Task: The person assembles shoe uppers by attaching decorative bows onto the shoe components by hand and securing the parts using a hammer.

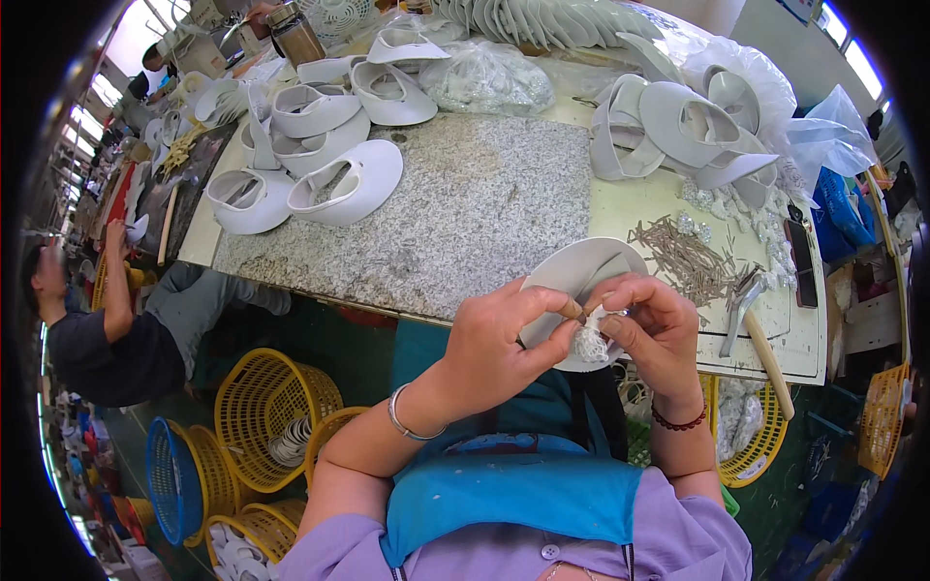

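Close in front of me, past the table's near edge, I hold a white curved piece [565, 264] shaped like a sun visor. A white, bumpy trim [591, 344] bunches at its near side. My left hand [499, 334] is closed, thumb and forefinger pinched at the trim, with a tiny dark thing at their tips that is too small to name. From the other side my right hand [662, 334] is closed too, its thumb and forefinger pinching the trim. Beyond it lies a pile of thin brown strips [683, 257].
A speckled stone slab [465, 208] covers the table's middle. More visor-shaped pieces [347, 182] lie left and right of it. At right are a hammer [760, 339] and a phone [801, 263]. Yellow baskets [262, 407] stand below; another person [116, 329] sits at left.
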The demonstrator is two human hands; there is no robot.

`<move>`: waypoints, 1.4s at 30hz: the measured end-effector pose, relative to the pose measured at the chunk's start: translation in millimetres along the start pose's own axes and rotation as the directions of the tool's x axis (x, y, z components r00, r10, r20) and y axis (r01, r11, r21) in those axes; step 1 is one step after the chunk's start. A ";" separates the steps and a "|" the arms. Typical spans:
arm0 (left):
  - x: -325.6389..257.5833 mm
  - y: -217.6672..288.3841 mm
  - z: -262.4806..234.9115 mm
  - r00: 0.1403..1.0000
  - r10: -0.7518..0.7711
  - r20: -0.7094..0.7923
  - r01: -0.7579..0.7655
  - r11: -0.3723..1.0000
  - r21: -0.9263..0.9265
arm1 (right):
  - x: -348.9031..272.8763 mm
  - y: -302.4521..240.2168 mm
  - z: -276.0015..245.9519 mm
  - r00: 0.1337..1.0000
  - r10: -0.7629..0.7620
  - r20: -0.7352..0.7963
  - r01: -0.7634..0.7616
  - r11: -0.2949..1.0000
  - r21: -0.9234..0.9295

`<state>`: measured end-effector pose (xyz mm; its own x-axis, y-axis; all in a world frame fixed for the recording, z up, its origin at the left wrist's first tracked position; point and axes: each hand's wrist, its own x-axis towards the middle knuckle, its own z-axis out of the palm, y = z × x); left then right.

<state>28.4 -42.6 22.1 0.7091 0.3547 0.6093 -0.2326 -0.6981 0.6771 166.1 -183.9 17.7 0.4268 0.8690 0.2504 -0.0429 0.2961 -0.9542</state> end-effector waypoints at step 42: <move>-1.5 -1.5 14.8 0.943 0.333 -0.005 -0.296 0.846 0.444 | 0.4 8.4 25.1 0.934 0.213 -0.287 -0.194 0.977 0.092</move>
<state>37.5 -51.2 14.0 0.5881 0.1054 0.8019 -0.1111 -0.9716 0.2092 143.2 -171.1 13.8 0.6489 0.7607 -0.0162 -0.2081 0.1570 -0.9654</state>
